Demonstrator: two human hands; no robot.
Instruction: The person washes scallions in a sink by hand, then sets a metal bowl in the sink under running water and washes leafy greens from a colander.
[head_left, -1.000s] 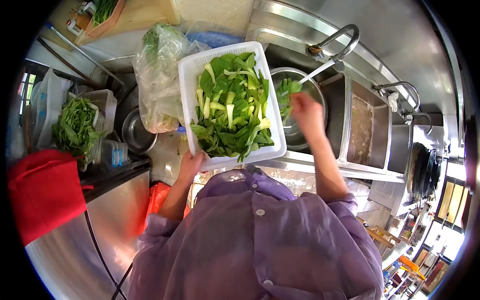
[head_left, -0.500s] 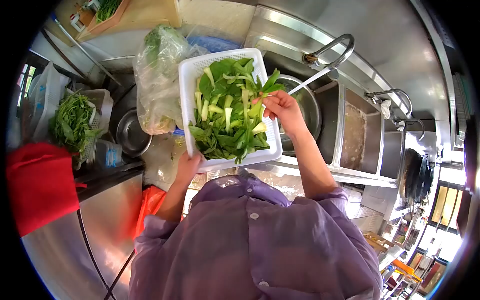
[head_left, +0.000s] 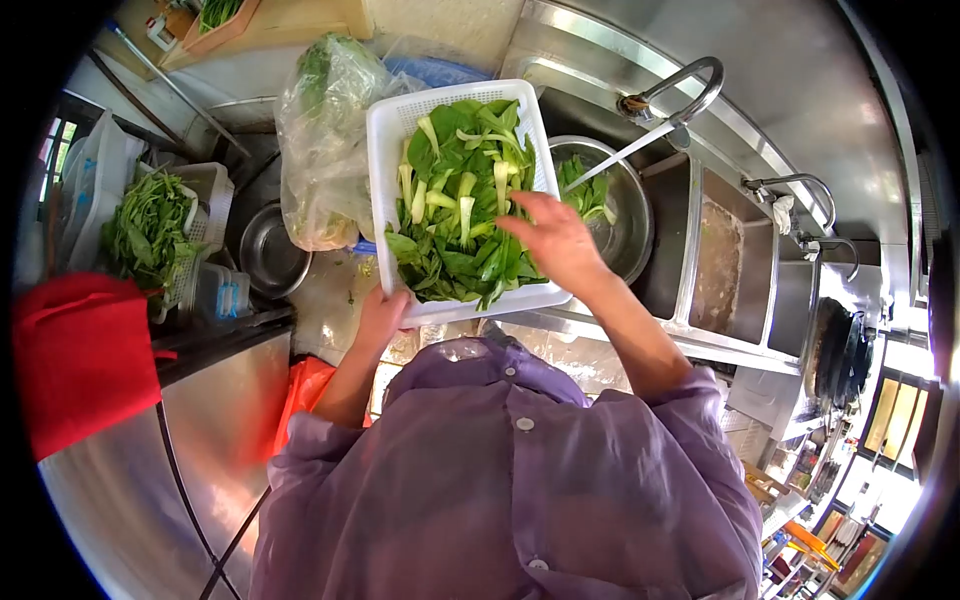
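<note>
A white plastic basket (head_left: 382, 170) full of leafy greens with pale stalks (head_left: 466, 190) is tilted in front of me. My left hand (head_left: 382, 318) grips its near left corner, the thumb over the rim. Above the right side of the greens is my right hand (head_left: 555, 240), fingers apart and nothing visible in them; whether the fingertips touch the leaves I cannot tell. Beyond the basket's right edge, a round metal bowl (head_left: 635, 225) stands in the sink with some loose greens (head_left: 590, 188) in it.
A curved faucet (head_left: 700, 80) reaches over the bowl, its pale spout end pointing into it. More metal sink basins (head_left: 720, 265) line the right. A clear plastic bag (head_left: 325, 170) stands left of the basket. Farther left are another basket of greens (head_left: 150, 225) and a metal bowl (head_left: 275, 250).
My right hand has let go of the greens it was holding by the basket's right edge. Greens now show in the sink bowl, and the hand has moved back over the basket.
</note>
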